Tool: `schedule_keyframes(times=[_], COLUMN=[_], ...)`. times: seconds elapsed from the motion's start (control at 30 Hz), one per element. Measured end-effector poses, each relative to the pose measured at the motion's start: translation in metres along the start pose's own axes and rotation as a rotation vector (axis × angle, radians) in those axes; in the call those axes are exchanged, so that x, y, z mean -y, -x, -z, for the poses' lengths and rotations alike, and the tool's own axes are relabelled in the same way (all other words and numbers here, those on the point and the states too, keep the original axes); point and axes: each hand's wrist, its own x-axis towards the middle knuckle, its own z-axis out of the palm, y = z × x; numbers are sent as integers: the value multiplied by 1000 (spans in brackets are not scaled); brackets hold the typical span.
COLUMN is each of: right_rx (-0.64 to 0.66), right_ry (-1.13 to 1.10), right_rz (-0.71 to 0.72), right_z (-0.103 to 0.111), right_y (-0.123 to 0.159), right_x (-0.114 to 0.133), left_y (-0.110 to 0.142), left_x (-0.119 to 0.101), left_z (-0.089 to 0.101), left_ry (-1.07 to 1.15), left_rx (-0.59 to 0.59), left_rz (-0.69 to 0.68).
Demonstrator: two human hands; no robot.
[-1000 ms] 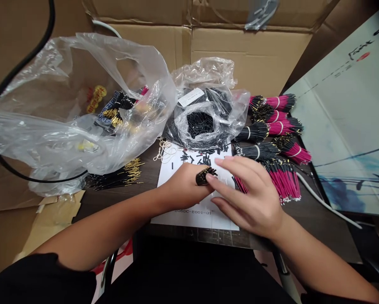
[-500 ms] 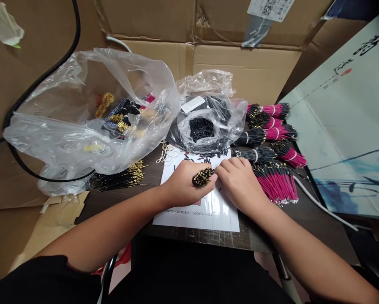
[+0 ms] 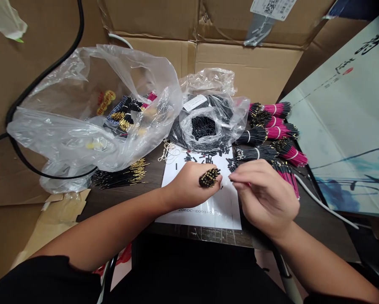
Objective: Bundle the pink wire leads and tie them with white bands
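My left hand [image 3: 189, 185] is closed round a bundle of black wires with gold tips [image 3: 209, 177], its ends pointing up and right. My right hand [image 3: 265, 194] hovers just right of the bundle with thumb and fingertips pinched together on something too small to make out. Both hands are over a white printed sheet [image 3: 222, 209] on the dark table. Short black sleeves [image 3: 205, 159] lie scattered on the sheet's far edge. Loose pink and black wires [image 3: 287, 175] lie under and behind my right hand.
A clear bag of black sleeves [image 3: 205, 126] stands behind the sheet. A large plastic bag [image 3: 91, 114] holds wires at left, with gold-tipped black wires [image 3: 122, 177] beside it. Banded pink-black wire bundles [image 3: 271, 126] lie at right. Cardboard boxes [image 3: 240, 63] stand behind, and rubber bands [image 3: 167, 150] lie near the sheet.
My right hand has lifted off the sheet and drawn back to the right, fingers now pinched. My left hand with the bundle has shifted slightly right.
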Motion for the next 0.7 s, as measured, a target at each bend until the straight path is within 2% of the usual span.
schedule_keyframes(times=[0.13, 0.47, 0.57, 0.7], right_rx=[12, 62, 80, 61], right_ry=[-89, -94, -123, -138], right_rz=[28, -51, -76, -121], right_z=[-2, -4, -4, -5], right_y=[2, 4, 4, 3], right_x=[4, 1, 1, 1], left_y=[1, 0, -1, -2], left_x=[4, 7, 6, 1], left_z=[-2, -5, -5, -6], left_ry=[5, 38, 83, 212], left_rx=[11, 73, 113, 207], left_rz=[-16, -16, 27, 157])
